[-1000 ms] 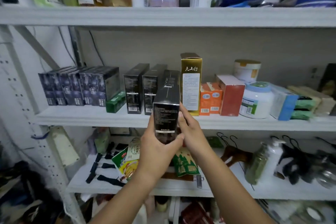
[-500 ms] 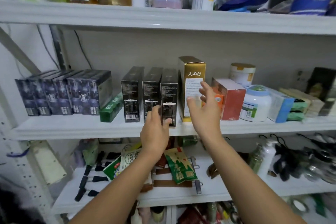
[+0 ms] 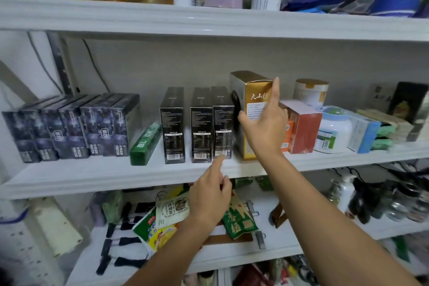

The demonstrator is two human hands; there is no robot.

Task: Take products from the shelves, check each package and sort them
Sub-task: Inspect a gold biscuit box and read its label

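The tall gold box (image 3: 255, 89) stands upright on the middle shelf (image 3: 92, 176), and it looks like the next product to be taken. The right hand (image 3: 264, 132) lies against its narrow front face, thumb at the left edge and forefinger (image 3: 275, 90) straight up along the right edge. The fingers are spread rather than curled, so this reads as a reach settling on the box, not yet a firm hold. Just left of the gold box stand three black boxes (image 3: 222, 127), barcodes facing out. The left hand (image 3: 210, 195) is lower and apart from the right, holding nothing. Its forefinger (image 3: 218, 162) points at the foot of the black box nearest the gold one; whether it touches is unclear. Further left of the gold box lie a green carton (image 3: 145, 144) and a row of dark purple boxes (image 3: 69, 127). Just to its right sit an orange-red box (image 3: 304, 127) and a white jar (image 3: 334, 130). Below it, on the lower shelf, lie snack packets (image 3: 239, 218). The next move calls for closing thumb and fingers across the gold box and drawing it straight forward, clear of its close neighbours, then turning it so the package can be checked.
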